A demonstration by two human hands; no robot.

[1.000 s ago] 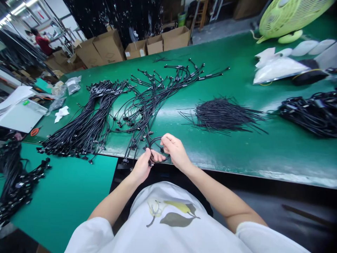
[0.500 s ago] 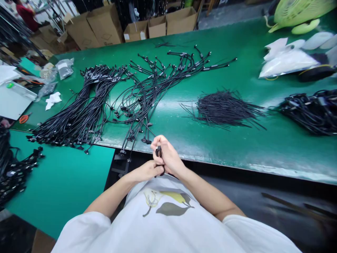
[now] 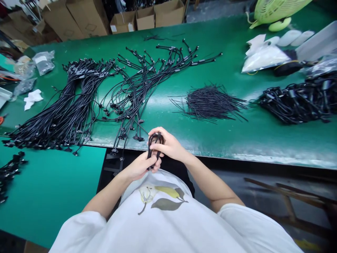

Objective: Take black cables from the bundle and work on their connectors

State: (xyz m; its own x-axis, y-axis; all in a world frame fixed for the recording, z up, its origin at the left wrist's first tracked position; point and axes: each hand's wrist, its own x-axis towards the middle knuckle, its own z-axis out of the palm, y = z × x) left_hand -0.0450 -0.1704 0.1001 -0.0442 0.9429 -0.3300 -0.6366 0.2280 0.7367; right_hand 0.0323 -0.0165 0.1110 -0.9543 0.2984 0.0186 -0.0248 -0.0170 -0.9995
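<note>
A black cable (image 3: 158, 137) is coiled into a small upright loop in front of my white shirt, just below the table edge. My left hand (image 3: 142, 165) grips the lower end of the coil with thumb and fingers. Around its upper part, my right hand (image 3: 167, 143) has its fingers closed. Beyond my hands lie loose black cables (image 3: 147, 88) with connectors at both ends. A denser bundle of cables (image 3: 71, 95) is to their left. Thin black ties (image 3: 214, 102) form a pile to the right of the loose cables.
The green table (image 3: 263, 138) spans the view. Looped cables (image 3: 297, 102) lie at the right, behind them a white plastic bag (image 3: 264, 58) and a yellow-green fan (image 3: 279, 10). Cardboard boxes (image 3: 168, 14) stand past the far edge. A lower green surface (image 3: 52, 189) is at left.
The coil has turned so that its loop now shows between my hands; before, it was mostly hidden. My view has shifted, so the table's things appear further left and higher.
</note>
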